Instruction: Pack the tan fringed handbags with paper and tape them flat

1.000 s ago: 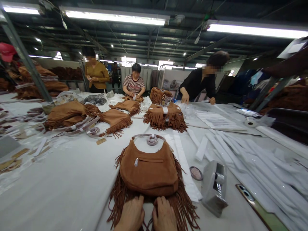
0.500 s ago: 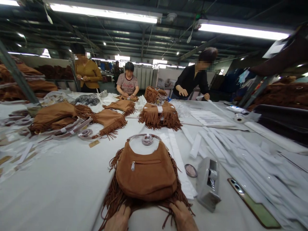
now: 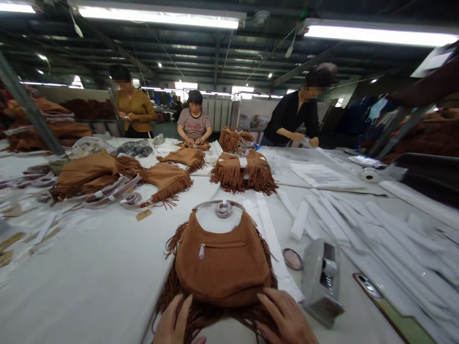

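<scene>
A brown suede bag [image 3: 222,267] with a front zipper and long fringe [image 3: 172,282] lies flat on the white table [image 3: 96,267]. Its strap, with a wrapped coil [image 3: 224,209], curves at the top. At the bag's lower left, my left hand [image 3: 174,320] rests over the fringe with its fingers apart. My right hand [image 3: 285,317] is at the lower right corner, fingers spread, fingertips by the bag's bottom edge. Neither hand is closed on anything.
A tape dispenser [image 3: 322,282], a round dish [image 3: 293,259] and a phone [image 3: 387,306] lie to the right, near white strips [image 3: 380,248]. More fringed bags [image 3: 244,172] sit farther back. Three people work across the table.
Both hands have moved up toward the bag's lower edge, and their fingers have spread. The view has shifted slightly. Across the table, the right-hand person has brought their hands together.
</scene>
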Action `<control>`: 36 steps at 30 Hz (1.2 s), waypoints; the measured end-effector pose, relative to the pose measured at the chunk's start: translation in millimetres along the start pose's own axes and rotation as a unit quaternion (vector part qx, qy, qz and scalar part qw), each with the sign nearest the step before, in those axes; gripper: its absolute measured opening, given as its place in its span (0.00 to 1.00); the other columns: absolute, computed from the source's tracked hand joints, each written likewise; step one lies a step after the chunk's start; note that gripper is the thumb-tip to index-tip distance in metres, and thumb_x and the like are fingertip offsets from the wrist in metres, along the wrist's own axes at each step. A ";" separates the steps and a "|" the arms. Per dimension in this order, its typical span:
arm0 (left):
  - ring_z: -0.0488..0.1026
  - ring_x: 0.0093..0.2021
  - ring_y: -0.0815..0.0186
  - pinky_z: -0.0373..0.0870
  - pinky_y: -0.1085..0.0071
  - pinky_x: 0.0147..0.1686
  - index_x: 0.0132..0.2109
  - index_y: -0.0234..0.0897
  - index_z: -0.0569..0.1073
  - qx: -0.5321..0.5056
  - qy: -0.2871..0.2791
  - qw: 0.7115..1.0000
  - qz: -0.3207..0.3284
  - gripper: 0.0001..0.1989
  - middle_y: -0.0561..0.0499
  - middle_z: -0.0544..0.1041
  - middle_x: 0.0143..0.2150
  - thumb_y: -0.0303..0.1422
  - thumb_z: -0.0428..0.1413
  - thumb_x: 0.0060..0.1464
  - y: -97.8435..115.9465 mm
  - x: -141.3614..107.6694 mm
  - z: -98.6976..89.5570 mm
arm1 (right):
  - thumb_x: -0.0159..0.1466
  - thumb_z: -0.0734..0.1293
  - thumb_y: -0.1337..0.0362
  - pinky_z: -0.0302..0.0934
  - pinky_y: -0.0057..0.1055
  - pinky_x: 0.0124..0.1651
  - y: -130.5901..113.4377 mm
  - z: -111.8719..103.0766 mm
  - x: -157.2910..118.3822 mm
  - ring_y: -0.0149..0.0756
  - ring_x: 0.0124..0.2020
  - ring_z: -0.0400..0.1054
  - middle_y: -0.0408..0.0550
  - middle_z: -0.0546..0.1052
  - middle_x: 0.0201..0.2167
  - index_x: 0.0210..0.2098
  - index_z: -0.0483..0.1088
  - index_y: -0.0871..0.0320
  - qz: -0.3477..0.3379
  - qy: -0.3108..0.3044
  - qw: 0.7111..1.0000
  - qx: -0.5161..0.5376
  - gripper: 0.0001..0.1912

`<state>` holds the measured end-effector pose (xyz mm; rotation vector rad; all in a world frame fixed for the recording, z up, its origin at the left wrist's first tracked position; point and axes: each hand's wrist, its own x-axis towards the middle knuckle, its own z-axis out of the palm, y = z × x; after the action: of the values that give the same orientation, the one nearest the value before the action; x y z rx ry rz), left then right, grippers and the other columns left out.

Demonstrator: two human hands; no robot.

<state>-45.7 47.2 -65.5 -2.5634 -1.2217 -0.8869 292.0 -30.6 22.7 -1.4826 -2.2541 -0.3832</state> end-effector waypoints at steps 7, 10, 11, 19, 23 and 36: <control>0.60 0.59 0.42 0.57 0.44 0.57 0.60 0.42 0.62 0.025 -0.071 0.997 0.019 0.39 0.38 0.66 0.57 0.44 0.64 0.41 43.9 65.8 13.5 | 0.43 0.79 0.52 0.57 0.50 0.54 7.0 10.7 69.1 0.47 0.45 0.65 0.49 0.71 0.43 0.49 0.65 0.56 0.018 -0.190 0.981 0.036 0.37; 0.66 0.54 0.48 0.51 0.44 0.60 0.56 0.43 0.66 -0.012 -0.180 0.984 0.003 0.31 0.43 0.72 0.52 0.40 0.62 0.44 45.9 85.7 6.6 | 0.43 0.79 0.53 0.60 0.45 0.47 13.3 22.6 67.9 0.46 0.41 0.64 0.48 0.71 0.40 0.41 0.66 0.58 0.055 -0.196 0.978 0.045 0.31; 0.68 0.52 0.50 0.53 0.46 0.59 0.54 0.42 0.68 -0.032 -0.223 0.974 -0.002 0.27 0.44 0.73 0.50 0.38 0.61 0.45 44.6 93.6 3.1 | 0.44 0.79 0.54 0.60 0.44 0.46 15.0 26.1 66.4 0.45 0.40 0.64 0.48 0.71 0.39 0.39 0.66 0.58 0.061 -0.194 0.978 0.048 0.30; 0.74 0.37 0.58 0.66 0.68 0.36 0.37 0.38 0.71 -0.187 -0.435 0.880 -0.026 0.10 0.48 0.77 0.35 0.40 0.55 0.51 -3.1 168.4 14.4 | 0.60 0.69 0.57 0.59 0.33 0.35 42.2 63.3 66.3 0.40 0.34 0.67 0.47 0.72 0.32 0.34 0.63 0.58 0.075 -0.150 0.984 0.051 0.13; 0.74 0.35 0.62 0.64 0.72 0.33 0.35 0.39 0.70 -0.228 -0.446 0.865 -0.032 0.12 0.52 0.77 0.34 0.43 0.57 0.51 -29.8 171.4 17.9 | 0.65 0.62 0.52 0.56 0.30 0.31 59.4 85.3 69.9 0.36 0.28 0.68 0.45 0.72 0.26 0.29 0.62 0.57 0.084 -0.113 0.989 0.052 0.16; 0.69 0.31 0.65 0.60 0.72 0.32 0.34 0.39 0.66 -0.184 -0.349 0.918 -0.040 0.18 0.52 0.73 0.32 0.49 0.45 0.61 -53.5 131.1 33.3 | 0.70 0.55 0.56 0.50 0.30 0.27 60.5 104.1 68.0 0.30 0.22 0.63 0.41 0.67 0.19 0.23 0.60 0.56 0.065 -0.001 0.998 0.020 0.20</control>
<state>-7.3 180.5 -22.0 -3.3181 -1.4328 -0.1926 304.3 94.2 -35.7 -1.5979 -2.1394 -0.2950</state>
